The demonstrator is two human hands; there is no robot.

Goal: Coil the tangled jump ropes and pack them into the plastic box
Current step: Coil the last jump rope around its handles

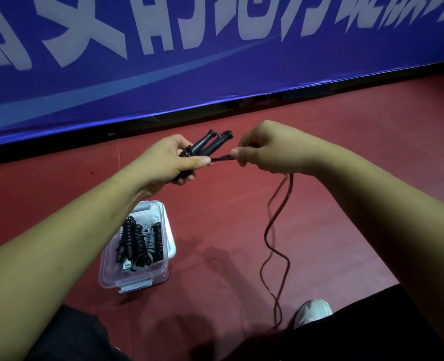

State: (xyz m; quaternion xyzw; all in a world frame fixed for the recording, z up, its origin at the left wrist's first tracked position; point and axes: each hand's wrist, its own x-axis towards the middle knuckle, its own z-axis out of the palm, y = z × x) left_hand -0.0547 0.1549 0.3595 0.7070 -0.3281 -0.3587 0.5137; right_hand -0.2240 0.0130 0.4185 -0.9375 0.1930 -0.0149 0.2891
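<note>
1. A blue banner (163,74) with large pale lettering, smooth and slightly glossy, runs across the back of the view.
2. The floor (319,152) is a matte red sports surface, and everything sits on it or hangs over it.
3. The plastic box (135,278) stands open on the floor below the left forearm. It is clear, rectangular and round-cornered, with clip flaps at its ends. Packed ropes (140,243), black and grey in tight spring-like turns, already fill much of it, so I judge the task well along.
4. The loose cord (265,233) is thin, dark and limp. It falls in wavy bends from the right hand to the floor near a pale shoe (313,311). Most of its length looks unwound, so coiling and boxing this rope are still to do.
5. The right hand (265,149) pinches the cord between thumb and forefinger.
6. The left hand (168,160) is curled round the handles, its thumb pressing the cord down.
7. The handles (210,143) are two slim black ridged rods, held side by side above the floor.
</note>
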